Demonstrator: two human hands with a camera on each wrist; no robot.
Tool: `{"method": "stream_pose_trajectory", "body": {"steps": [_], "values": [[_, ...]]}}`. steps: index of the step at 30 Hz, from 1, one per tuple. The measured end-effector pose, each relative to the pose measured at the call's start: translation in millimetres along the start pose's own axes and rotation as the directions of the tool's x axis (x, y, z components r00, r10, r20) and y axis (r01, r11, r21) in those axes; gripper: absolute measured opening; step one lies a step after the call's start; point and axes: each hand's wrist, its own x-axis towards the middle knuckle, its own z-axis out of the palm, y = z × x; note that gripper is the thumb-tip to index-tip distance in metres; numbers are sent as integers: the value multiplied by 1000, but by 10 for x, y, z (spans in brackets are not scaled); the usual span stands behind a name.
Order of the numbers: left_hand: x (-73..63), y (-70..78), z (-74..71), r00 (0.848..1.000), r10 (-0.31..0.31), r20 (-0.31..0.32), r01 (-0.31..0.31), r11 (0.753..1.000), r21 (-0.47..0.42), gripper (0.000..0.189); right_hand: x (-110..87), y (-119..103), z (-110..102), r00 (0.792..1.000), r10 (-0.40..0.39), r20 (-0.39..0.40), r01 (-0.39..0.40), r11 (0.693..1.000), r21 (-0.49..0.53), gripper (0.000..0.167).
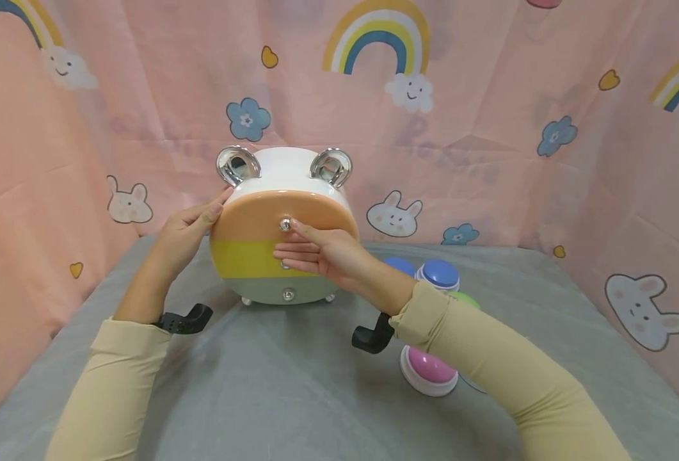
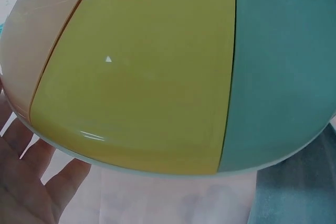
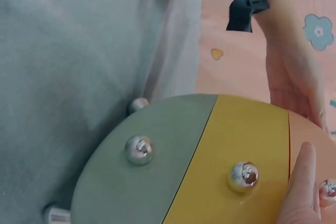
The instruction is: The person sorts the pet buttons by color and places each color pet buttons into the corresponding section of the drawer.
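Note:
A small rounded drawer cabinet point(image 1: 292, 169) with a white shell and silver ring ears stands on the cloth. Its front has an orange drawer point(image 1: 253, 214), a yellow drawer point(image 1: 241, 257) and a grey-green drawer point(image 1: 264, 291), each with a silver knob. My left hand point(image 1: 186, 230) rests on the cabinet's upper left side, fingers extended along its edge. In front of the drawers is my right hand point(image 1: 327, 253), thumb tip right at the orange drawer's knob point(image 1: 285, 225). Its other fingers are straight and partly cover the yellow drawer's knob. A straight finger point(image 3: 302, 177) lies beside the top knob in the right wrist view.
Right of the cabinet, partly behind my right forearm, are several round, white-rimmed push-button-like domes, including a blue one point(image 1: 439, 273), a green one point(image 1: 464, 298) and a pink one point(image 1: 430, 366). Grey cloth point(image 1: 270, 390) covers the table. A pink printed curtain point(image 1: 477, 173) hangs behind.

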Motion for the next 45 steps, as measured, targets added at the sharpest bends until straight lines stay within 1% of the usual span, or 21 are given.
{"method": "stream_pose_trajectory", "body": {"steps": [4,7,10,16,21,23,28,33,37,45], "values": [[11,-16,16,1000,18,-1,-18,1000,-5,51,26,15,37,1000,-2,-15,2,1000,21,46],[4,-30,19,1000,26,-6,-26,1000,-10,50,41,21,61,1000,1,-9,-1,999,39,45],[-3,-45,18,999,33,-17,-33,999,-8,50,52,22,77,1000,4,-2,-3,998,63,46],[16,-72,22,997,61,-36,-61,998,-11,48,64,24,110,1000,-5,-19,7,996,94,47],[-1,-90,12,997,46,-64,-46,999,-6,47,82,40,158,1000,-22,-11,23,994,110,45],[-2,-95,5,996,49,-71,-49,999,-4,47,89,46,166,1000,-27,-12,28,993,117,44],[21,-98,18,996,65,-60,-65,998,-7,46,90,63,145,998,-47,-36,51,992,112,42],[30,-98,61,996,71,-58,-72,997,-18,46,68,86,115,996,-68,-52,72,993,97,38],[30,-97,68,995,80,-65,-82,996,-30,46,30,92,110,996,-78,-42,82,992,91,37],[29,-94,57,995,74,-62,-76,997,-29,48,-153,142,151,996,-85,-8,85,995,47,37]]}}
